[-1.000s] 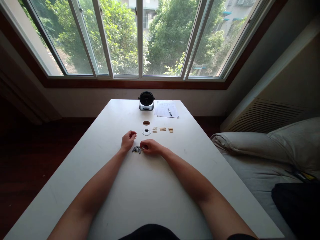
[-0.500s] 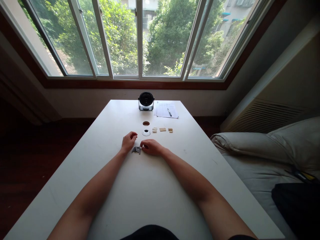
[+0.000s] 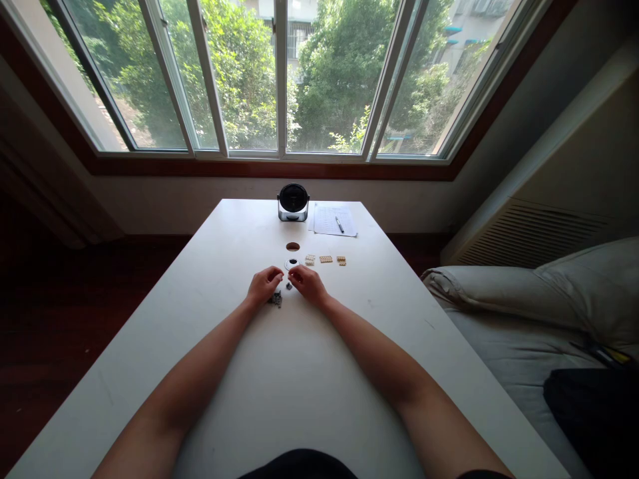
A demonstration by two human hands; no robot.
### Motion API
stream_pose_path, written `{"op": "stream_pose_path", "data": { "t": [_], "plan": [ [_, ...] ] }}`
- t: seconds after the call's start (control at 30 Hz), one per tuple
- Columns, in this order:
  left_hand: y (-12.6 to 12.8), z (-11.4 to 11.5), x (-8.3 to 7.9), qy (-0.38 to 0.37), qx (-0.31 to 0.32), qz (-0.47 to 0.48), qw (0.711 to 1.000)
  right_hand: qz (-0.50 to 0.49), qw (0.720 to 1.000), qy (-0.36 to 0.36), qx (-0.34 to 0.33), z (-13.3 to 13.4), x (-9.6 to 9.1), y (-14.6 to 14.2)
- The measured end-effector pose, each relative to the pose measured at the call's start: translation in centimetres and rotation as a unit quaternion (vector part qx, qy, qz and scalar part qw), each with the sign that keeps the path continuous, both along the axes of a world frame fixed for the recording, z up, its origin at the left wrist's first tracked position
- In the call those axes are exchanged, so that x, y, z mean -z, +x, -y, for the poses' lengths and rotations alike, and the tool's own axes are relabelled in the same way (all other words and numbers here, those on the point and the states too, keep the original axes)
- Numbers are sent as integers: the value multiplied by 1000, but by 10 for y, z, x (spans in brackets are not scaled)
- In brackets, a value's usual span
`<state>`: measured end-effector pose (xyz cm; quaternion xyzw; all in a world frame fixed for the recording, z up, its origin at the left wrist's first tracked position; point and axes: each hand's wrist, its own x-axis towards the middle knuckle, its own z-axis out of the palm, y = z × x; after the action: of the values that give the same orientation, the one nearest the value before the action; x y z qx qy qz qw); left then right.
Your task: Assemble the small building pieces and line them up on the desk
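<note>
Hands are seen, in the head view, brought close together over the white surface [image 3: 294,372], midway between its left and right edges. The fingertips of the left hand [image 3: 265,285] and the right hand [image 3: 307,285] are curled inward, with a narrow gap between the two hands; whether anything is clamped in either grip cannot be told. The pile of dark pieces [image 3: 277,299] is placed just beside the left hand, on the near-edge side, and is partly hidden by it. Beneath the right fingertips, a small dark piece [image 3: 289,286] is set apart from the pile.

Pieces could be scattered if the pile were brushed by the left wrist, and a small part could be lost if it were knocked into the round hole [image 3: 292,247] toward the far edge.

Counted are two hands, one pile whose pieces cannot be numbered, one separate dark piece, one hole, one white ring [image 3: 287,265], and three groups of tan pieces [image 3: 326,259]. By the far edge, one fan [image 3: 293,198] and one pen [image 3: 340,225], laid on papers [image 3: 324,226], are counted.
</note>
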<state>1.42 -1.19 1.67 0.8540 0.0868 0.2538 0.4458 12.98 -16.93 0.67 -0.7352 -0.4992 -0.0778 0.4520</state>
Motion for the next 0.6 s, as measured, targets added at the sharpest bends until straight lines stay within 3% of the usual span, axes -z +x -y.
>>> {"op": "stream_pose_path", "data": {
  "t": [0.6],
  "plan": [
    [-2,2,-3,-3,8,16,1000,29,999,17,-13,-4,3,-7]
  ]
}}
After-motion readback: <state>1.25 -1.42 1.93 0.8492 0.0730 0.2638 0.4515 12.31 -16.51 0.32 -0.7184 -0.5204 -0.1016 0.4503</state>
